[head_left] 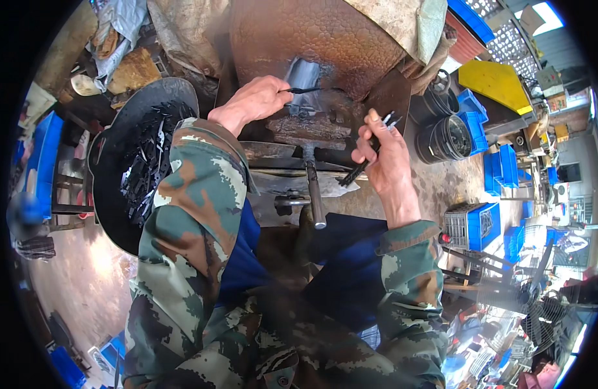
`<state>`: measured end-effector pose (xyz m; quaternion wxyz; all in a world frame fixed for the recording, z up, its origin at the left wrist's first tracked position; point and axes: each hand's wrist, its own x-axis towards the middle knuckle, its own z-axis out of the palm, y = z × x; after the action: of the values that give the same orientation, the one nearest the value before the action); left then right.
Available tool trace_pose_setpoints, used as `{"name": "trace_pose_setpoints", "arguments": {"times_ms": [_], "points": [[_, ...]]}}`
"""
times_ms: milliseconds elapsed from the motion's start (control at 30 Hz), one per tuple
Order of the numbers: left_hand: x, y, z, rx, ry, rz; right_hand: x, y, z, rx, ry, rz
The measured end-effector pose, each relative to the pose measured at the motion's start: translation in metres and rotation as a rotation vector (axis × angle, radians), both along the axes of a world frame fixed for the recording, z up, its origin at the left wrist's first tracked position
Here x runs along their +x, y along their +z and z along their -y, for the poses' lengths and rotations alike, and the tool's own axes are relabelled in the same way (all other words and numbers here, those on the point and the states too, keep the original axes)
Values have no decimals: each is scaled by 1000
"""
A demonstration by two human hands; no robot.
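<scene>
My left hand (pixel 259 102) pinches one end of a slender dark strip (pixel 307 90), whose length runs right across a grey, wheel-like surface (pixel 303 72) of the machine. Whether the strip touches that surface, I cannot tell. Closed beside the machine, my right hand (pixel 388 155) grips a small bunch of similar dark strips (pixel 356 174); their lower ends stick out below the fingers, and a few shiny tips show above. To my left, a black basin (pixel 111 175) holds a heap of loose dark strips (pixel 150 165).
A brown, rough metal hood (pixel 273 42) rises behind the wheel-like surface. A round metal bar (pixel 315 194) projects from the machine towards me. Black buckets (pixel 445 139) and blue bins (pixel 503 168) stand right. Another blue bin (pixel 43 165) is far left.
</scene>
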<state>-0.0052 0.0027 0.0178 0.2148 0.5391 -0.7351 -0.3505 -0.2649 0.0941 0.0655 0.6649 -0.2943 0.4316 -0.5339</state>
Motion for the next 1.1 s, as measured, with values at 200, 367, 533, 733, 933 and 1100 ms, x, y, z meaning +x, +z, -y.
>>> {"name": "trace_pose_setpoints", "arguments": {"times_ms": [200,367,533,733,933,1100], "points": [[15,-8,2,-85,168,75,6,-11,-34,-202,172,-667],[20,-15,3,-16,249,65,12,-23,-60,-729,486,-1154],[15,-27,6,-118,309,-1,20,-35,-70,-831,580,-1254],[8,-15,2,-259,268,134,25,-28,-52,-810,437,-1039],[-9,5,-10,-421,571,-136,55,-4,-11,-448,74,-756],[-14,17,-15,-380,624,-363,68,13,45,-406,-51,-715]]}}
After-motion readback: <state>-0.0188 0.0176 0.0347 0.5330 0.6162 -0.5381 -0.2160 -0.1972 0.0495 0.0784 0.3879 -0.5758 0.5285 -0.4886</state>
